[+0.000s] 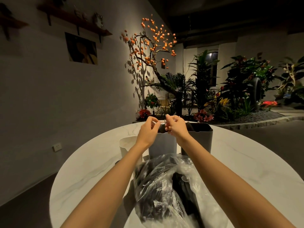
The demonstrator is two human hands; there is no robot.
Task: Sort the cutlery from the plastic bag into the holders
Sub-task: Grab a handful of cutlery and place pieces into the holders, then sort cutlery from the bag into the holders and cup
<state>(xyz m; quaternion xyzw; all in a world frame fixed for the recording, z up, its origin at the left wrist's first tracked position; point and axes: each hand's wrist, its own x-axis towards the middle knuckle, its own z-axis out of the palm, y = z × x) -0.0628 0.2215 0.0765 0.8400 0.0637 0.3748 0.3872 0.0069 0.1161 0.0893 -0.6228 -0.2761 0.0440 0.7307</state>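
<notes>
A dim room: a wall shelf [74, 18] at left, plants [230, 89] at right, and a round white marble table [85, 175] in front. On it stand three holders: one white [127, 146], two grey [162, 145] [199, 137]. The left hand [148, 130] and right hand [176, 127] each pinch an end of one clear cutlery piece [162, 123] above the middle holder. One plastic bag [166, 191] of dark cutlery lies nearest.

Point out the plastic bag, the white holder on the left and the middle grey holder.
plastic bag [164, 191]: head view, crumpled clear film over the dark cutlery.
white holder [127, 145]: head view, its front wall below the rim.
middle grey holder [162, 143]: head view, bare front wall between the forearms.
</notes>
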